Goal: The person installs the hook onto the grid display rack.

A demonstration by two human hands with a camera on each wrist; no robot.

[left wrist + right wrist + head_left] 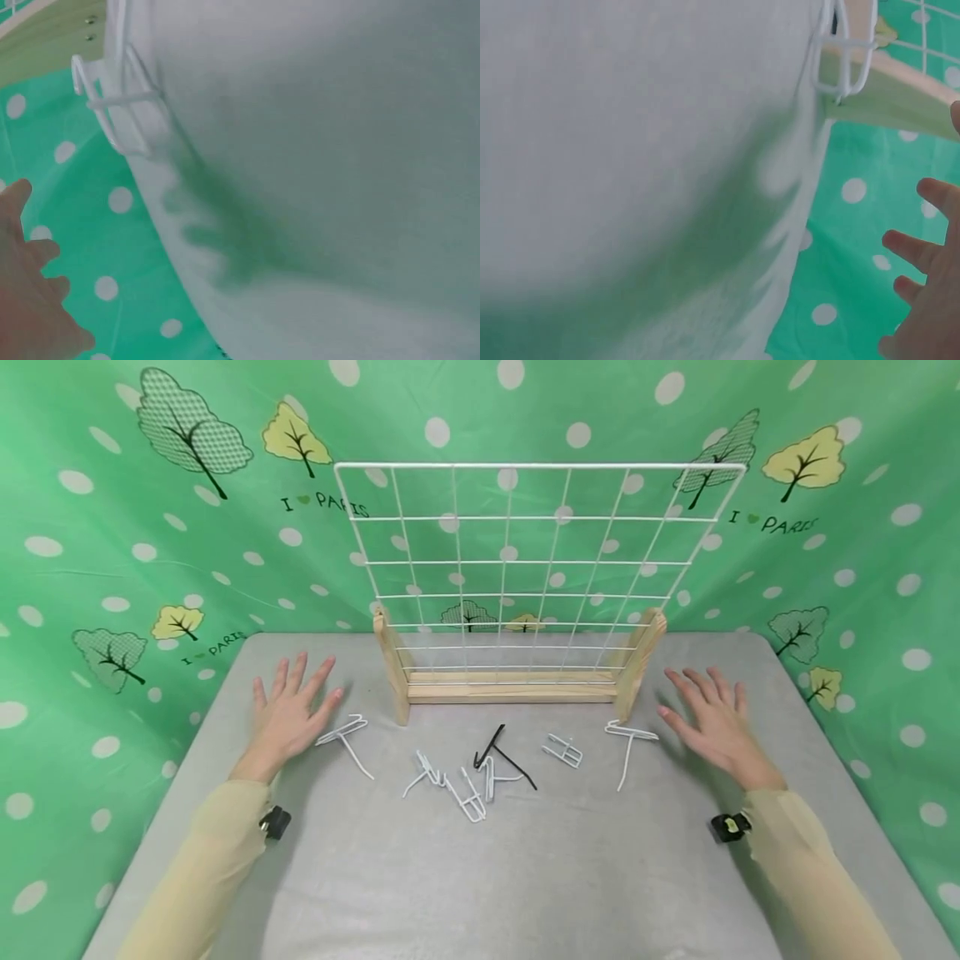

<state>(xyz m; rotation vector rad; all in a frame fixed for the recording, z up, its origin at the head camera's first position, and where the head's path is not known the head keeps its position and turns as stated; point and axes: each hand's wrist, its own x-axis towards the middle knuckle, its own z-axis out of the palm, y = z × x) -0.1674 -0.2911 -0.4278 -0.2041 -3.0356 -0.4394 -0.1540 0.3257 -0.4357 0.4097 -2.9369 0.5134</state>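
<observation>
My left hand (288, 714) is at the left of the table, fingers spread, holding nothing. Closest to it lies a white wire hook (347, 732), which the left wrist view also shows. On the other side my right hand (716, 722) is spread the same way, with a white hook (630, 735) just left of its thumb. Between the hands lie a black hook (492, 747) and several white ones, among them a hook (426, 772), another hook (468, 797) and a third hook (562, 750). One more white hook (491, 779) lies against the black one.
A white wire grid panel (507, 562) stands upright in a wooden base (513, 693) at the back of the grey table (525, 877). Green dotted cloth (67, 710) hangs behind and at both sides.
</observation>
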